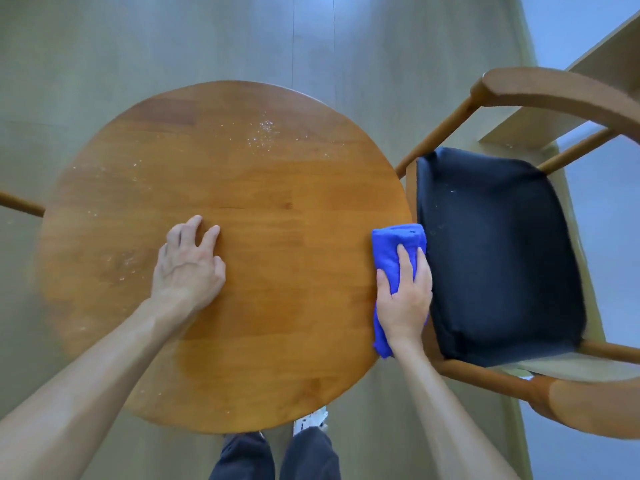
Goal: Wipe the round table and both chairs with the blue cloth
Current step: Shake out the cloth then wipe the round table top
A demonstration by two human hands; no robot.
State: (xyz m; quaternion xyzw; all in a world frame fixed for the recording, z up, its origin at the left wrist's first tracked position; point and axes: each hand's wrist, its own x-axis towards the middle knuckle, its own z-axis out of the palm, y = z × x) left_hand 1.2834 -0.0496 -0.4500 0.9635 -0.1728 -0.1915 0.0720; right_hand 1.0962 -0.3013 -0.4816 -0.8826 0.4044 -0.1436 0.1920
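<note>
The blue cloth, folded into a long pad, lies at the right edge of the round table, its long axis running from near edge to far edge. The right hand presses on it, fingers extended flat, not clamped. The left hand rests spread on the table, holding nothing. White specks remain toward the far and left edges, leftward of the cloth. A chair stands just beside the right edge.

chair right of table, cloth on table's right edge
</note>
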